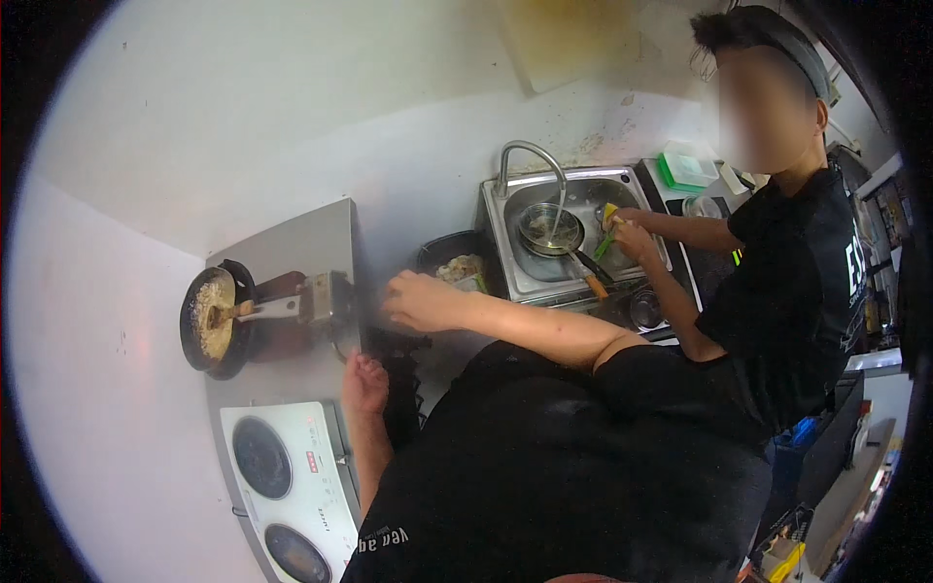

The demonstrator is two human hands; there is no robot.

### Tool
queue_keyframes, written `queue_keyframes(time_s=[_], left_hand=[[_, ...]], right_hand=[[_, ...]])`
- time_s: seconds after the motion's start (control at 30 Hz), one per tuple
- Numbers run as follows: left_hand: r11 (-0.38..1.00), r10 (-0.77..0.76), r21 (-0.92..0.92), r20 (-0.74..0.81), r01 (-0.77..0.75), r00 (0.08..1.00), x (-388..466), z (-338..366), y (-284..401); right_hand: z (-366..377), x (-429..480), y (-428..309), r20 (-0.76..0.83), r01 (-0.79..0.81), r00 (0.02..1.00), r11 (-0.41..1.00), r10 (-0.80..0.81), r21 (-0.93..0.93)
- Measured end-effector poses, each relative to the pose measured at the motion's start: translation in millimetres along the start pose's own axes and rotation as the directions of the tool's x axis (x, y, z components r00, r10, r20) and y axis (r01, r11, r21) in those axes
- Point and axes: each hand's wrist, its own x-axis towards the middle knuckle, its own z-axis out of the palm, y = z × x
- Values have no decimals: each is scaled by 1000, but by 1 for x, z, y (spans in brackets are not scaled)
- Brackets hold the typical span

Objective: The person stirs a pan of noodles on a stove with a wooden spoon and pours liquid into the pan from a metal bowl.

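Note:
My right hand, fingers bent, hangs beside the steel counter's edge. No object shows in it, but its fingertips are hazy. My left hand is curled at that edge, by a thin curved handle of a metal appliance or container; whether it grips the handle is unclear. Ahead, a black frying pan holds pale crumbly food. A brown-tipped utensil lies over the food, towards a pale grey handle with a hole.
A white two-plate electric cooktop sits on the steel counter. A dark tub holds scraps. A co-worker handles a yellow-green item over the steel sink. Water runs from the faucet onto stacked cookware.

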Motion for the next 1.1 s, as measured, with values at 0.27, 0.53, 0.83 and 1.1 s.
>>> queue_keyframes(time_s=[0.27, 0.53, 0.83, 1.1], left_hand=[[997, -61, 51, 25, 60, 998, 13, 2, -5], [995, -100, 24, -29, 101, 995, 18, 26, -11], [994, -94, 45, -92, 98, 991, 30, 29, -21], [986, -145, 74, -101, 153, 984, 54, 34, -37]], right_hand=[[-6, -8, 7, 96, -54, 994, 999, 54, -5], [-27, -11, 17, 28, -78, 996, 996, 79, -32], [-183, -8, 54, -671, -145, 741, 983, 35, -109], [-223, -44, 102, -792, -367, 611, 889, 8, -273]])
